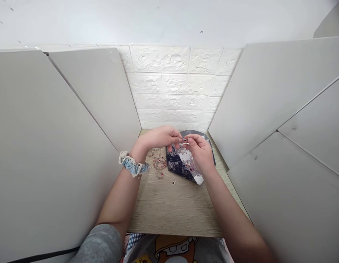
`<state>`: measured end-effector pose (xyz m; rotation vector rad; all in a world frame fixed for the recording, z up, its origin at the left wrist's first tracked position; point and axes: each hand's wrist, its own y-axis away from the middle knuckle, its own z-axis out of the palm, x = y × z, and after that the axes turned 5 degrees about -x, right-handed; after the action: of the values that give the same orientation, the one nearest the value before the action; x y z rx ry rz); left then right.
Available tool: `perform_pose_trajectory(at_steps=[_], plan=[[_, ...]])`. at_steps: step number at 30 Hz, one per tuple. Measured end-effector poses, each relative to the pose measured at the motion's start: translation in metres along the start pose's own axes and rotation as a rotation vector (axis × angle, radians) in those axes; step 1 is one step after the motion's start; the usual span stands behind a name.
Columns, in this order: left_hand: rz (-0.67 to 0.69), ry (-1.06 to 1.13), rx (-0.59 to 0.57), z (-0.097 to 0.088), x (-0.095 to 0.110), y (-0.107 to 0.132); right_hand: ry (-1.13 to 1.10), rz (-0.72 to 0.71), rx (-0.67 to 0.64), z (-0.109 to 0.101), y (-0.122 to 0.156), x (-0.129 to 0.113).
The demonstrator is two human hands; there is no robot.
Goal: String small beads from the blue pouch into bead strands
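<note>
My left hand (164, 138) and my right hand (201, 150) meet fingertip to fingertip above a dark blue patterned pouch (176, 165). Both are closed in a pinch around something tiny between them, too small to name. Under my right hand, many small clear, pink and red beads (188, 160) lie on the pouch among white patches. Beaded strands (159, 165), pale with red beads, rest on the table left of the pouch. A few tiny pieces (174, 182) sit just in front of it.
The wooden table (174, 208) is narrow, its front edge close to my body. Grey-white panels rise at the left (95, 84) and right (257, 95). A white brick-patterned wall (174, 84) stands behind. A blue-and-white scrunchie (134, 166) circles my left wrist.
</note>
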<state>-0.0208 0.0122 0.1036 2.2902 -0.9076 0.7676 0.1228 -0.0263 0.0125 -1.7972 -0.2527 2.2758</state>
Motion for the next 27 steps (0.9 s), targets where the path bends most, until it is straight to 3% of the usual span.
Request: perform_pose_trajectory(at_steps=[20,27], plan=[[-0.007,0.037,-0.021,0.0017,0.0043,-0.0021,-0.303,0.076,0.014,0.0071,0.003,-0.0017],[0.016,0.013,-0.038,0.0026,0.0052,-0.0029,-0.27,0.071,0.0,0.0083,0.0036,-0.0023]])
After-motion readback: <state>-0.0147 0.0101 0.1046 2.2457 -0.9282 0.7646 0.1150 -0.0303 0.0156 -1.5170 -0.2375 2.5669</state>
